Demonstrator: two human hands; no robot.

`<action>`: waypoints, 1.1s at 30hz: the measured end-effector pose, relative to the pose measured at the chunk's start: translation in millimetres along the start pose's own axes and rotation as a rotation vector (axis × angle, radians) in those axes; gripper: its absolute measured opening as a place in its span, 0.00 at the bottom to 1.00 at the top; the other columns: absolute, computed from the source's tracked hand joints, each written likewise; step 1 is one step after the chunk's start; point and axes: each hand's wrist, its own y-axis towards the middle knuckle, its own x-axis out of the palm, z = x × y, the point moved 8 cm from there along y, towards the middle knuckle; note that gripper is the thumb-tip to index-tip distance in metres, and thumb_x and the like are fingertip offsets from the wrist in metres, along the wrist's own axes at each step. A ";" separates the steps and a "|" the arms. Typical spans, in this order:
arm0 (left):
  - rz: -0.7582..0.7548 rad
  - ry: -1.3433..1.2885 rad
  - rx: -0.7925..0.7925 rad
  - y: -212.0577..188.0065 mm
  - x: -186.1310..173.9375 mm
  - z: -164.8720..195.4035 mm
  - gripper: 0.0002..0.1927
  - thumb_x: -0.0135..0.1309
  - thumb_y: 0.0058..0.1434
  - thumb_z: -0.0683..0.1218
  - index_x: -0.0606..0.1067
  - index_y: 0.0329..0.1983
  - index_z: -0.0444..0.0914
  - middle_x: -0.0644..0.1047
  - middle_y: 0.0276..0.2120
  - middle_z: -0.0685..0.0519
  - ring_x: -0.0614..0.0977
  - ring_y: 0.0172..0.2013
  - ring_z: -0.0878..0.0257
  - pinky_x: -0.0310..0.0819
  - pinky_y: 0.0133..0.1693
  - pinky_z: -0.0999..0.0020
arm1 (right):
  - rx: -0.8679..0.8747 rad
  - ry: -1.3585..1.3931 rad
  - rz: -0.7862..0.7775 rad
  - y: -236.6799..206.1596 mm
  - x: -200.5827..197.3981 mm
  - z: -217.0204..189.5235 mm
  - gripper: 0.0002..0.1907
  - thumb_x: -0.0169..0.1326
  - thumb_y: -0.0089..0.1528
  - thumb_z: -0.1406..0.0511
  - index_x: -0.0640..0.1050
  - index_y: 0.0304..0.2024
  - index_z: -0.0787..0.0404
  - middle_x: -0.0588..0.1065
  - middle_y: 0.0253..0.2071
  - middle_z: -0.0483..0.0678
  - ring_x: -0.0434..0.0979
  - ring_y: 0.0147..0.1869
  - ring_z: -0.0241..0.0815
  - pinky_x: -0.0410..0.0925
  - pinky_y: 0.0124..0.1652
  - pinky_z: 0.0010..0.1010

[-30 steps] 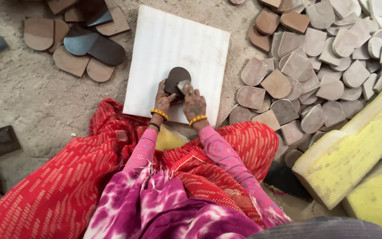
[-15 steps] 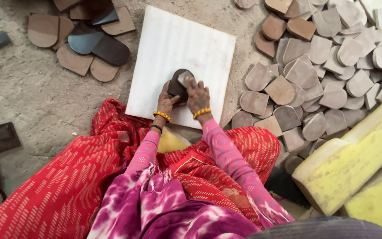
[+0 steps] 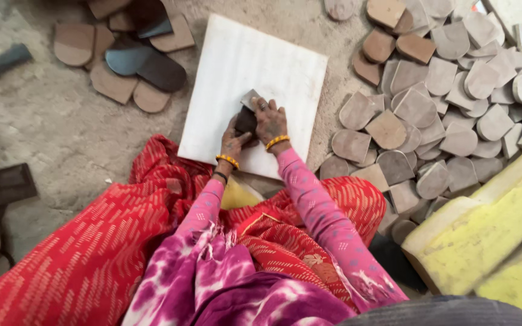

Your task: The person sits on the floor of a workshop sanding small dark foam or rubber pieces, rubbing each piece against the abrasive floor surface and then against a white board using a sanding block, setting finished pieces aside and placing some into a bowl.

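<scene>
Nearest the camera, a lap draped in red patterned cloth and a purple tie-dyed wrap is seen, with pink printed sleeves running forward out of it; a yellow patch is tucked between the knees, what it is can't be made out.

Just past the knees, a white square slab is laid flat on the sandy floor, and both hands are set on its near edge; the left hand, with a yellow bangle at the wrist, is closed around the near end of a dark heel-shaped piece, so the grip there is clenched on that piece; the right hand, also bangled and wearing a ring, is pressed down over the same dark piece from the far side, and a small grey flat bit is seen poking out past its fingers; whether that bit is actually pinched or just lying under the fingertips can't be told, mostly hidden tbh.

To the right, blocks of yellow foam are stacked by the knee; beyond them a big heap of grey and tan heel-shaped cutouts is spread over the floor.

Farther off on the left, a smaller pile of brown sole pieces with two dark blue ones on top is seen; dark objects at the left edge are cut off.
</scene>
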 end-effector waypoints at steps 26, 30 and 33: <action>-0.066 0.026 0.157 10.1 -4.5 -3.6 0.39 0.55 0.57 0.27 0.63 0.71 0.39 0.76 0.57 0.47 0.81 0.53 0.56 0.82 0.51 0.62 | 0.125 0.061 -0.100 -18.2 16.2 12.4 0.29 0.48 0.59 0.71 0.71 0.65 0.59 0.73 0.57 0.48 0.71 0.54 0.49 0.68 0.44 0.41; 0.016 -0.105 -0.049 12.8 -8.8 -15.0 0.40 0.51 0.53 0.28 0.60 0.69 0.45 0.76 0.52 0.52 0.83 0.46 0.54 0.87 0.40 0.55 | 0.088 0.006 0.041 -1.3 7.9 16.0 0.28 0.50 0.59 0.70 0.70 0.63 0.57 0.73 0.56 0.47 0.72 0.56 0.49 0.68 0.44 0.42; -0.027 0.134 0.187 11.2 -7.2 -1.5 0.41 0.55 0.59 0.25 0.62 0.74 0.41 0.77 0.54 0.46 0.81 0.49 0.52 0.83 0.47 0.52 | -0.016 -0.060 -0.083 -27.2 9.5 -6.0 0.30 0.50 0.57 0.69 0.70 0.64 0.63 0.73 0.54 0.50 0.72 0.53 0.52 0.68 0.42 0.41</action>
